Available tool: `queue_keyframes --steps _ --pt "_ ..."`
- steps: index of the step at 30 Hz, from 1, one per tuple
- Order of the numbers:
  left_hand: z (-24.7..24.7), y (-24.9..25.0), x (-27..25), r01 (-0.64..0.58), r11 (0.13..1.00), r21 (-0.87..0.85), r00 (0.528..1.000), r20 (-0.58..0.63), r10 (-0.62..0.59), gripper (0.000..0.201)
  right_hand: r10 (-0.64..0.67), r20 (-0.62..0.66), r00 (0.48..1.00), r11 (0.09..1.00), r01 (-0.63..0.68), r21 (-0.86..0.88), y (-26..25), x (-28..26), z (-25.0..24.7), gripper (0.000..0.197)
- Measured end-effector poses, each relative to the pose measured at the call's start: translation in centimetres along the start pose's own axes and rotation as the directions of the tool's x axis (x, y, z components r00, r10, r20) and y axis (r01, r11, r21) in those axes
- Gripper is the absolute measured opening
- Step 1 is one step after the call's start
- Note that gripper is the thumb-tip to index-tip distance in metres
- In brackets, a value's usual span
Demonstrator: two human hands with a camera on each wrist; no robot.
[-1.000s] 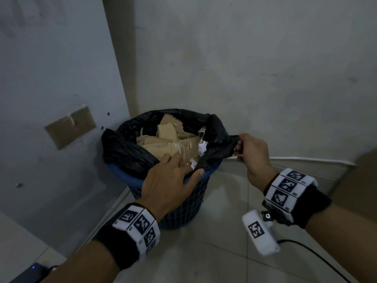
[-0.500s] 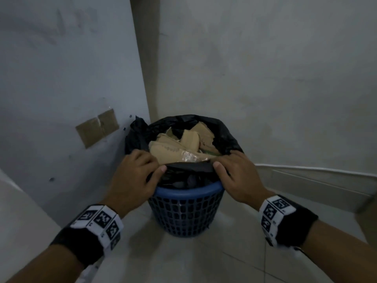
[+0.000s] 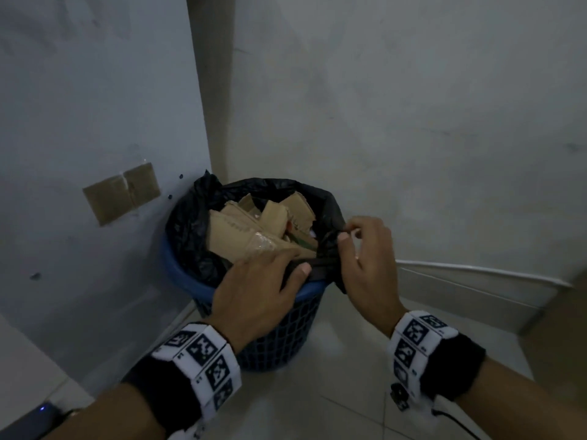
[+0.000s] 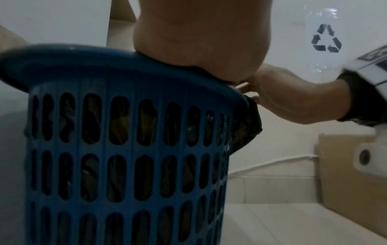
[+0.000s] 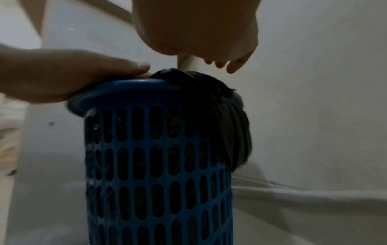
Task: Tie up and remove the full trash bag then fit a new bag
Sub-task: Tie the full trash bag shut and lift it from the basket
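Note:
A blue mesh basket (image 3: 276, 338) stands in a wall corner, lined with a black trash bag (image 3: 190, 230) full of cardboard scraps (image 3: 235, 236). My left hand (image 3: 295, 262) lies flat on the near rim, fingers straight, thumb pressing the bag's folded edge. My right hand (image 3: 344, 233) pinches a bunched fold of the bag between thumb and forefinger at the rim's right side. The right wrist view shows the bag (image 5: 220, 116) draped over the basket (image 5: 157, 165), with the left hand (image 5: 83, 74) flat on the rim. In the left wrist view, the basket (image 4: 125, 149) fills the frame.
Walls close in behind and to the left of the basket. A brown tape patch (image 3: 122, 192) is on the left wall and a white conduit (image 3: 476, 271) runs along the right wall's base. A cardboard sheet (image 4: 345, 165) leans at the right. Tiled floor lies in front.
Both hands gripped the bag's near edge half a second ago. Now my right hand has shifted to the rim's right side and pinches a fold; my left hand has flattened on the near rim.

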State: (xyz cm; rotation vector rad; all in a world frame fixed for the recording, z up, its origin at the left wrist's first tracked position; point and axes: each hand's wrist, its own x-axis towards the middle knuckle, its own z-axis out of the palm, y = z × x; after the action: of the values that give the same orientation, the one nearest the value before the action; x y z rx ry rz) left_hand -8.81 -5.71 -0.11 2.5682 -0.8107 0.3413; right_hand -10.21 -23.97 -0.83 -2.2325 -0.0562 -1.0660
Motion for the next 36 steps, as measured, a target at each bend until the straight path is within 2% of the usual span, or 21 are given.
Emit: queue_keyframes --steps 1,2,3,4,5,6,7,8,10,12,15,17,18,20,22,24,26,28,30,34,36 --pt "0.0 -0.1 -0.1 0.019 0.999 0.039 1.0 -0.001 -0.019 0.05 0.156 -0.011 0.988 0.988 -0.156 -0.003 0.9 0.0 -0.1 0.019" --pt "0.0 -0.3 -0.2 0.027 0.997 0.069 1.0 -0.018 -0.026 0.053 0.361 0.035 0.932 0.933 -0.361 0.002 1.9 0.0 -0.1 0.023" --pt "0.0 -0.4 -0.2 0.015 0.995 0.1 0.999 -0.039 -0.011 0.059 0.584 0.142 0.799 0.806 -0.592 0.018 2.6 0.0 -0.2 0.031" --pt "0.0 -0.5 -0.2 -0.006 0.991 0.133 0.999 -0.05 0.013 0.064 0.75 0.286 0.597 0.619 -0.785 0.017 2.9 0.0 -0.3 0.042" --pt "0.0 -0.6 -0.3 -0.025 0.988 0.153 0.998 -0.055 0.034 0.067 0.815 0.418 0.401 0.443 -0.896 -0.005 3.1 -0.1 -0.5 0.057" --pt "0.0 -0.7 -0.3 -0.039 0.987 0.157 0.997 -0.058 0.049 0.067 0.807 0.525 0.27 0.338 -0.941 -0.035 3.1 -0.3 -0.7 0.072" --pt "0.0 -0.8 -0.3 -0.048 0.987 0.151 0.996 -0.067 0.059 0.067 0.775 0.598 0.203 0.291 -0.955 -0.053 3.1 -0.3 -0.7 0.083" --pt "-0.1 -0.9 -0.4 -0.053 0.988 0.147 0.995 -0.071 0.064 0.067 0.744 0.643 0.181 0.273 -0.961 -0.046 3.0 -0.3 -0.7 0.085" --pt "-0.4 -1.4 -0.4 -0.054 0.987 0.152 0.995 -0.077 0.066 0.069 0.708 0.674 0.211 0.256 -0.966 0.033 2.5 0.0 -0.7 0.067" --pt "-0.7 -2.0 -0.6 -0.056 0.988 0.143 0.994 -0.084 0.069 0.07 0.723 0.625 0.295 0.288 -0.951 0.116 1.9 0.4 -0.7 0.037" --pt "-1.1 -3.0 -0.5 -0.102 0.99 0.097 0.989 -0.098 0.111 0.062 0.811 0.356 0.464 0.368 -0.878 0.304 1.6 1.5 -1.1 0.021" --pt "-1.3 -3.5 -0.6 -0.152 0.984 0.098 0.977 -0.134 0.164 0.056 0.771 0.179 0.611 0.494 -0.752 0.436 1.3 2.7 -1.5 0.021" --pt "-1.4 -3.6 -0.7 -0.174 0.98 0.1 0.97 -0.153 0.188 0.053 0.699 0.097 0.708 0.614 -0.665 0.425 1.1 3.3 -1.5 0.024" --pt "-1.7 -3.6 -0.8 -0.199 0.976 0.084 0.964 -0.161 0.21 0.052 0.452 -0.005 0.892 0.854 -0.431 0.293 0.4 4.2 -1.4 0.029" --pt "-2.1 -3.8 -0.9 -0.212 0.975 0.068 0.964 -0.151 0.22 0.048 0.176 0.01 0.984 0.978 -0.176 0.114 -0.3 4.3 -0.9 0.025" --pt "-2.4 -4.5 -1.0 -0.24 0.969 0.054 0.957 -0.151 0.246 0.045 -0.027 0.183 0.983 0.997 0.04 -0.068 -0.2 3.5 0.0 0.048" --pt "-2.7 -5.8 -1.4 -0.241 0.97 0.033 0.959 -0.148 0.243 0.051 -0.104 0.397 0.912 0.966 0.188 -0.18 0.6 2.1 0.7 0.063" --pt "-2.8 -7.4 -1.9 -0.204 0.978 -0.037 0.963 -0.184 0.194 0.058 -0.15 0.497 0.855 0.937 0.283 -0.205 1.6 0.8 1.1 0.067" --pt "-2.9 -9.0 -2.5 -0.156 0.985 -0.08 0.958 -0.254 0.131 0.059 -0.221 0.455 0.863 0.905 0.354 -0.234 1.4 -0.2 1.2 0.061" --pt "-3.3 -10.3 -2.6 0.029 0.969 -0.247 0.945 -0.31 -0.107 0.016 -0.275 0.308 0.911 0.84 0.383 -0.384 -1.4 -1.9 2.3 0.043" --pt "-3.5 -10.0 -2.3 0.085 0.949 -0.304 0.897 -0.39 -0.206 0.024 -0.276 0.292 0.916 0.84 0.377 -0.389 -3.1 -2.6 3.0 0.037"
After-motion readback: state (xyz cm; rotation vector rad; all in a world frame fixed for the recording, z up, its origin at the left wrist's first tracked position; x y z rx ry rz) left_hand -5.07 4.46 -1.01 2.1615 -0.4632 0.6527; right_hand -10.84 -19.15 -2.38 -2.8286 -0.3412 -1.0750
